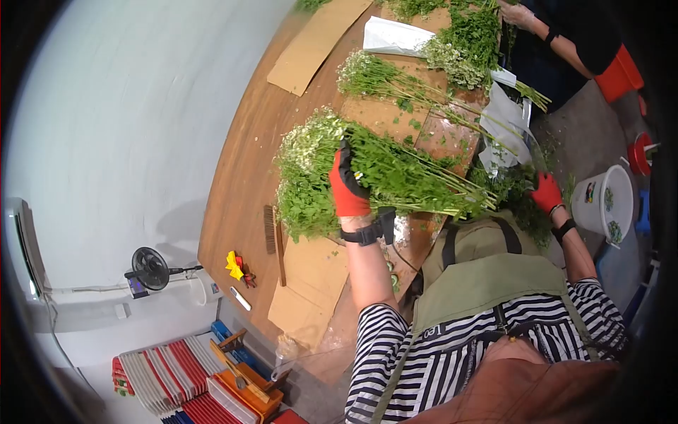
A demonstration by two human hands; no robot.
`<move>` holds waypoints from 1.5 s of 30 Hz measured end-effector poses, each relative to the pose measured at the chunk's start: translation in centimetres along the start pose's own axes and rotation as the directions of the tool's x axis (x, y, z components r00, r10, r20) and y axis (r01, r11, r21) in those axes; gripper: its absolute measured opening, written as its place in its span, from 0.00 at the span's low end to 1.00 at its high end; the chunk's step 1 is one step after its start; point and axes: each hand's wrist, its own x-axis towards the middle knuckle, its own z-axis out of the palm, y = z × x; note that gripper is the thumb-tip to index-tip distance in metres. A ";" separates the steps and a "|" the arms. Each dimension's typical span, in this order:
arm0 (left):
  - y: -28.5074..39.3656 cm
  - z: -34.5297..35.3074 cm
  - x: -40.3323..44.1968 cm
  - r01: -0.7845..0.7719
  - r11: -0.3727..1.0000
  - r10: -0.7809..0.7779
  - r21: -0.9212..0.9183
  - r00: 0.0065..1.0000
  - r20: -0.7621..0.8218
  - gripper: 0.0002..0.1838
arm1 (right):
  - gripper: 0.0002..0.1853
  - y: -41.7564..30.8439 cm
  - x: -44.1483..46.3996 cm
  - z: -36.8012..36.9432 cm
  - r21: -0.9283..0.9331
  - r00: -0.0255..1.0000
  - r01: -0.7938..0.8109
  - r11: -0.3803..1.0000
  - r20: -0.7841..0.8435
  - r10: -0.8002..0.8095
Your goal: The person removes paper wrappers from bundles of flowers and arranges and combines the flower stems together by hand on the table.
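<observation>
Red-and-black gloved, the left hand (349,185) has its grip wrapped around a bunch of white-flowered greens (406,173), held over the wooden desk (236,177) with the flower heads to its left and the stems running rightward. In a red glove, the right hand (546,193) is beside dark foliage (518,198); whether its grip is clenched, I cannot tell. Near it stands a white bucket (592,201).
</observation>
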 end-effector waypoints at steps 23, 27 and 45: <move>-0.5 3.3 0.5 0.412 0.665 -0.505 -0.623 0.862 0.031 0.16 | 0.54 -16.5 -1.9 -13.6 0.767 0.630 0.560 0.313 -0.149 -0.763; -0.3 3.9 1.3 0.437 0.499 -0.568 -0.749 0.817 0.098 0.16 | 0.52 -18.4 -3.5 -11.5 0.788 0.578 0.557 0.261 -0.142 -0.804; -8.0 -1.1 1.0 0.377 0.263 -0.741 -0.888 0.669 0.065 0.15 | 0.27 -3.9 -1.4 -10.3 0.273 0.953 0.155 0.949 0.210 -0.216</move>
